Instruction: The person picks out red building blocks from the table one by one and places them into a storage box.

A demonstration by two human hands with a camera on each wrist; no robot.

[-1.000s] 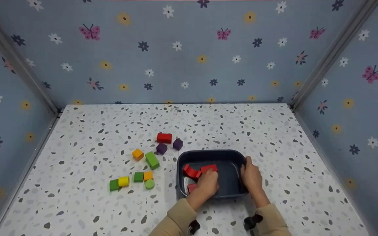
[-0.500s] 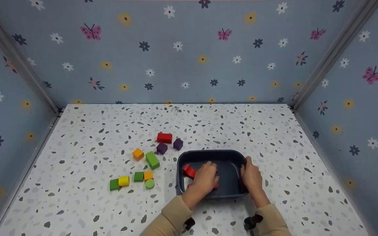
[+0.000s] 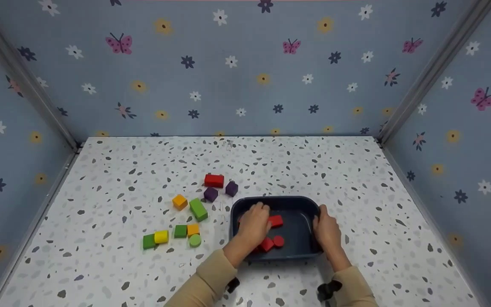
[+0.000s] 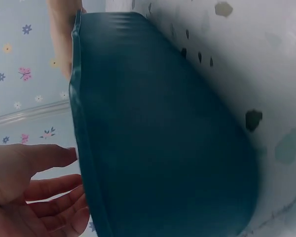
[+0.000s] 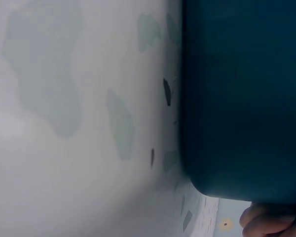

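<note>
A dark blue tray (image 3: 290,256) with several red wooden blocks in it stands on the table. My right hand (image 3: 327,230) grips its right rim, thumb over the edge. My left hand (image 3: 252,228) is down inside the tray's left part, fingers bent and covering some red pieces; whether it pinches one I cannot tell. Beside its fingers lies a red block (image 3: 275,221); nearer the front wall are a tilted red block (image 3: 267,244) and a red cylinder (image 3: 278,241). In the left wrist view, the tray's outer wall (image 4: 167,118) hides part of the fingertips.
Left of the tray lie a red block (image 3: 214,181), two purple cubes (image 3: 211,194), an orange cube (image 3: 180,202), a light green block (image 3: 198,209), a yellow cylinder (image 3: 161,236) and several other green and orange pieces. Patterned walls (image 3: 245,68) enclose the table.
My left hand has gone from the middle of the tray to its left side. The red block and cylinder near the front now show. My right hand stays on the rim.
</note>
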